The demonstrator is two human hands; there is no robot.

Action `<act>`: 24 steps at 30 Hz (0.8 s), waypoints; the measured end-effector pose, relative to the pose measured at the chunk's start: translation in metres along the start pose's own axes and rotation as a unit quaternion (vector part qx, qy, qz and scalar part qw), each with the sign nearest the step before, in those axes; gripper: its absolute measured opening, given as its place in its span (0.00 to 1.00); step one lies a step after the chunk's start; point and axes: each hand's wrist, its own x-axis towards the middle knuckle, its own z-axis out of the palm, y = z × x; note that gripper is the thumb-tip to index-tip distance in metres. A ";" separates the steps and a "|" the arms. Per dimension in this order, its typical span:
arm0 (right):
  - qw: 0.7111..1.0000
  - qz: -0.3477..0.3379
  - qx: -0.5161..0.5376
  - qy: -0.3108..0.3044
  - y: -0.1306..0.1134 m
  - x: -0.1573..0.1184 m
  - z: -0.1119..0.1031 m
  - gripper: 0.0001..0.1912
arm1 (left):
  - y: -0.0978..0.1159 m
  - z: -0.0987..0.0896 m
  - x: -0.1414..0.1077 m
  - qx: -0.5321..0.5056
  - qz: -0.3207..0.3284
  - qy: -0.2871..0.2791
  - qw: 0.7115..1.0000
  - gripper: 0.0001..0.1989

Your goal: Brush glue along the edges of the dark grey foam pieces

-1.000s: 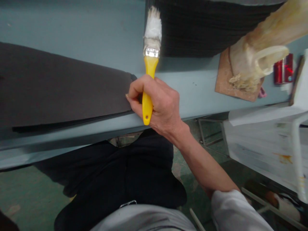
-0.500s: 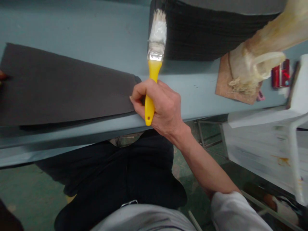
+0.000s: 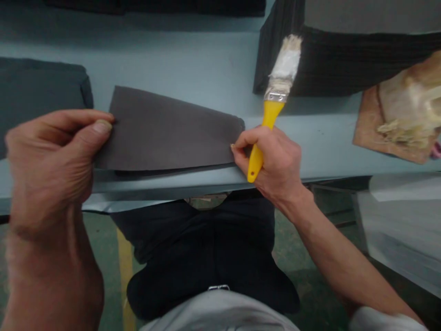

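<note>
My left hand (image 3: pixel 58 156) pinches the left end of a dark grey sheet (image 3: pixel 168 133) between thumb and fingers. The sheet lies lengthwise near the table's front edge, over a darker layer (image 3: pixel 148 173) that shows along its lower side. My right hand (image 3: pixel 272 156) is closed around the yellow handle of a paintbrush (image 3: pixel 272 115). White paste coats the bristles, which point up and away from me. The same hand's thumb and fingertip meet at the sheet's right end; whether they grip it I cannot tell.
A tall stack of dark sheets (image 3: pixel 344 64) stands at the back right. Beside it a paste-crusted container (image 3: pixel 406 101) rests on a brown board (image 3: pixel 367 119). Another dark stack (image 3: pixel 37 92) lies at left on the pale blue table (image 3: pixel 165 55). My legs are below the table edge.
The view has swung left, bringing my left hand and the left stack into sight. Both hands stay at the sheet's ends, and the brush tilts further to the right.
</note>
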 end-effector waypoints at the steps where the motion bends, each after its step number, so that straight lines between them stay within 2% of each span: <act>1: 1.000 -0.002 0.000 0.006 0.000 0.000 0.000 0.09 | 0.000 0.001 0.000 -0.012 0.005 -0.001 1.000 0.18; 4: 1.000 -0.011 0.001 0.014 0.001 0.000 0.000 0.09 | 0.001 0.003 -0.002 -0.029 0.018 -0.009 0.999 0.15; 7: 1.000 -0.013 -0.004 -0.003 0.000 0.000 -0.003 0.08 | 0.004 0.001 -0.003 -0.030 0.022 -0.022 0.999 0.13; 11: 0.999 -0.014 -0.043 -0.011 -0.001 -0.001 -0.005 0.07 | 0.007 -0.003 0.000 -0.017 0.033 -0.058 0.998 0.11; 18: 0.994 -0.003 -0.103 -0.025 0.001 -0.003 -0.006 0.05 | 0.002 -0.007 0.006 -0.015 0.077 -0.102 0.992 0.11; 24: 0.989 -0.016 -0.143 -0.031 0.000 -0.004 -0.009 0.06 | 0.003 -0.009 0.003 -0.005 0.077 -0.120 0.990 0.13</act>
